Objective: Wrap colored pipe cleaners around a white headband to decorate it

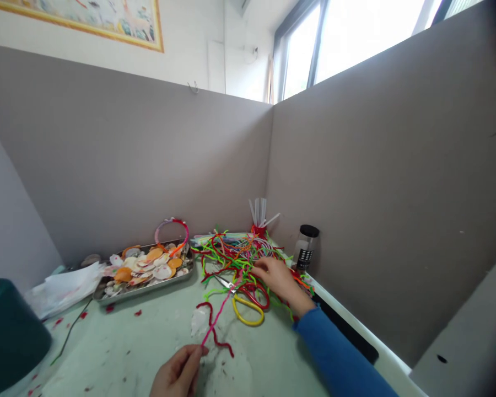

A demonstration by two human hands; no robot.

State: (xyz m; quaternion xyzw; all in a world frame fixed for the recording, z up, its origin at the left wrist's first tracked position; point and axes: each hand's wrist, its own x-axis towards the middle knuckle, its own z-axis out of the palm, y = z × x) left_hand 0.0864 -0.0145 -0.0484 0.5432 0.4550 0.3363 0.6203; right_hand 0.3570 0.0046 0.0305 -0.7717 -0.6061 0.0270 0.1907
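My left hand (177,372), at the bottom edge, pinches the near end of a pink pipe cleaner (219,315). The pipe cleaner runs up and away toward the pile, crossing over a dark red pipe cleaner (223,344) on the table. At the near edge of a tangled pile of colourful pipe cleaners (219,248), the fingers of my right hand (278,280) are bent together; what lies between them I cannot make out. Scissors with one yellow and one red handle (248,321) lie just left of my right hand, partly under loose strands.
Left of the pile, a metal tray (149,289) holds shell-like discs, with a pink headband (186,229) over its back edge. A black-lidded jar (306,245) stands at the right partition. White sticks (258,209) stand behind the pile; a teal object (8,325) is at far left.
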